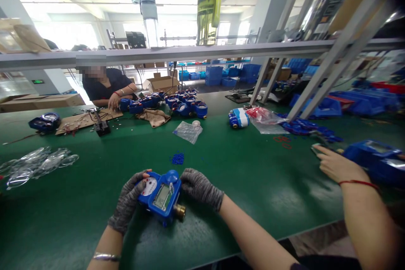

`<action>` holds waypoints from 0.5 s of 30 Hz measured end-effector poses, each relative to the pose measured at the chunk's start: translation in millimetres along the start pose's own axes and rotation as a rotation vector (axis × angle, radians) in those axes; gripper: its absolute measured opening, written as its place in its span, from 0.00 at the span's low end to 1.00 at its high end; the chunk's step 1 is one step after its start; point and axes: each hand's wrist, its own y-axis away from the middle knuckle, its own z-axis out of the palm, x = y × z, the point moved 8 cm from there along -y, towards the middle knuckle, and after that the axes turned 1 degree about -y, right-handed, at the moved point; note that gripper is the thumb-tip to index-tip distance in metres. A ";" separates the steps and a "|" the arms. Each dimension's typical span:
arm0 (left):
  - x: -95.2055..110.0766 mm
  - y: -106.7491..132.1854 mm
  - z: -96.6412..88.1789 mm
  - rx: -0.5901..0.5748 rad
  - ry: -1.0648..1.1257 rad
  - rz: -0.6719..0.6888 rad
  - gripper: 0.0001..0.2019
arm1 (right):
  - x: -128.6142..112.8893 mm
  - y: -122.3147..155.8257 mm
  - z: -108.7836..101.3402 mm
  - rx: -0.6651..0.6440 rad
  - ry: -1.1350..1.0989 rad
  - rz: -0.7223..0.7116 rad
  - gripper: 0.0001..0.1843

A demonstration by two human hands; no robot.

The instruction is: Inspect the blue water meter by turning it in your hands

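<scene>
In front of me on the green table is a blue water meter (163,196) with a grey display, a round white dial, a blue round cap and a brass threaded end. My left hand (128,200), in a grey striped fingerless glove, grips its left side, thumb over the dial. Against the meter's right edge, by the blue cap, is my right hand (202,187), gloved alike with its fingers curled closed. Whatever those fingertips may hold is hidden. Just beyond the meter lies a small pile of blue bits (178,158).
Clear rings (41,162) lie at left; a plastic bag (188,131) is ahead. Several blue meters (185,105) stand farther back near a seated person (106,84). At right, a co-worker's hand (338,164) is by another meter (376,160). A shelf (177,54) spans above.
</scene>
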 end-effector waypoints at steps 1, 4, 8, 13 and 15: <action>0.2 0.2 0.0 0.002 -0.003 -0.002 0.12 | -2.8 2.7 -1.1 -0.013 0.011 -0.029 0.07; 1.3 0.4 0.8 0.003 -0.012 -0.010 0.12 | -5.4 12.0 -0.6 -0.057 -0.030 -0.063 0.08; 1.8 -0.2 1.2 0.012 -0.021 -0.023 0.13 | 15.6 14.1 5.0 0.030 -0.387 0.181 0.10; 1.5 0.0 -1.0 0.032 -0.030 -0.022 0.14 | 30.0 14.4 40.3 -0.053 -0.972 0.523 0.19; 0.8 0.0 -1.7 0.025 -0.027 -0.023 0.14 | 27.3 14.3 51.2 -0.123 -1.102 0.555 0.23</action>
